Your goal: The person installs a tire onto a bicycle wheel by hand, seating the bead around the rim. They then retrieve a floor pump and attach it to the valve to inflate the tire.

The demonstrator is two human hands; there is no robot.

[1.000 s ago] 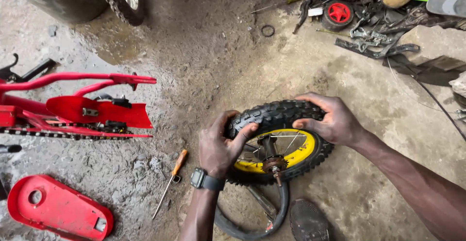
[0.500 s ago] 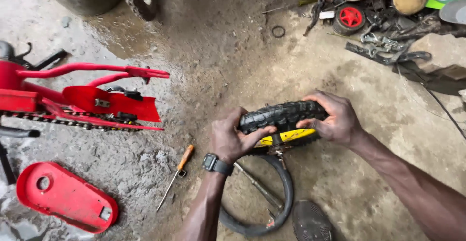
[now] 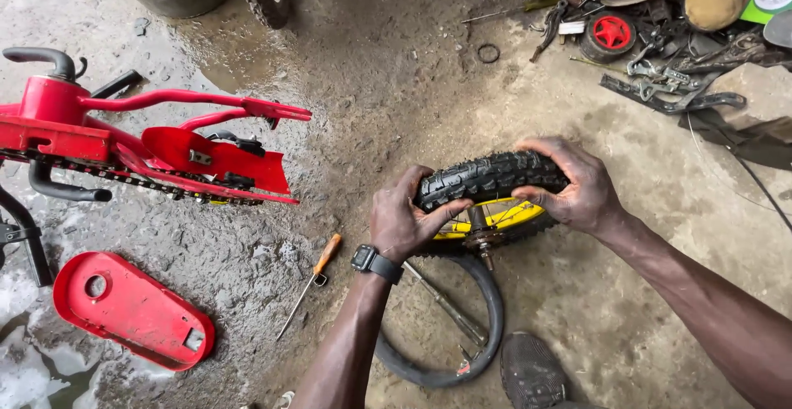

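Wheel [image 3: 492,199] tipped flatter than before, knobby tyre on top, left hand [image 3: 402,221] and right hand [image 3: 579,185] still squeezing the tyre tight, screwdriver [image 3: 311,284] lying on ground nearby

A rough bicycle repair workshop, worked at ground level. The wet, stained concrete floor [image 3: 396,87] carries an upturned red bike frame [image 3: 157,149]; just below it lies a red chain guard [image 3: 132,308], to its right a screwdriver [image 3: 312,281], and far right a heap of scrap metal parts [image 3: 652,38].
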